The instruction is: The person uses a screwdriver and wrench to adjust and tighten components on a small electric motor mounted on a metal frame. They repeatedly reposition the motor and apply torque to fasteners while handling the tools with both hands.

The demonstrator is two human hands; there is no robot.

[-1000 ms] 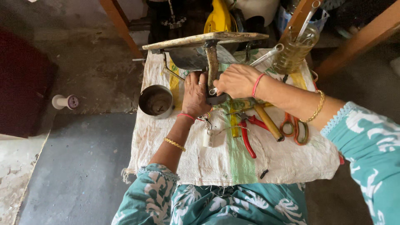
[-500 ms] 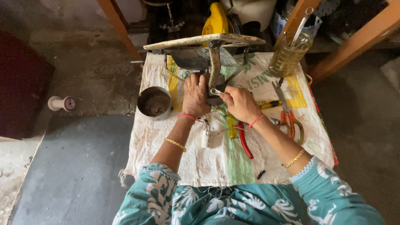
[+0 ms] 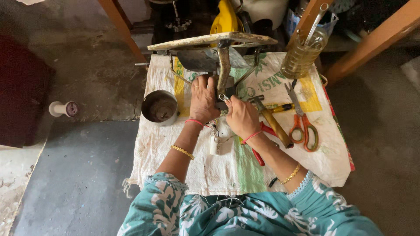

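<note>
Hands are working together at the middle of a white woven sack [image 3: 227,175] that is covering the surface. The left hand [image 3: 202,99] is lying flat against the metal machine [image 3: 218,61], fingers together and pressing on its dark lower part just left of the rusty upright post [image 3: 224,70]. The right hand [image 3: 241,116] is sitting at about four o'clock from the left one, its grip pinching a small silver ring-ended piece [image 3: 223,97] between thumb and fingertips, right at the foot of the post. That piece is lying between the two hands, touching the machine's base; whether the left fingers are also touching it cannot be told.

From the right hand, a hammer [image 3: 271,120] with a wooden handle is lying just beside it at three o'clock, and orange-handled scissors [image 3: 302,120] are resting farther out the same way. Red-handled pliers [image 3: 258,150] are partly hiding under the right wrist. A metal cup [image 3: 159,107] is standing near the left hand at nine o'clock. A glass jar [image 3: 302,54] of yellowish liquid is standing at one o'clock, well apart.
</note>
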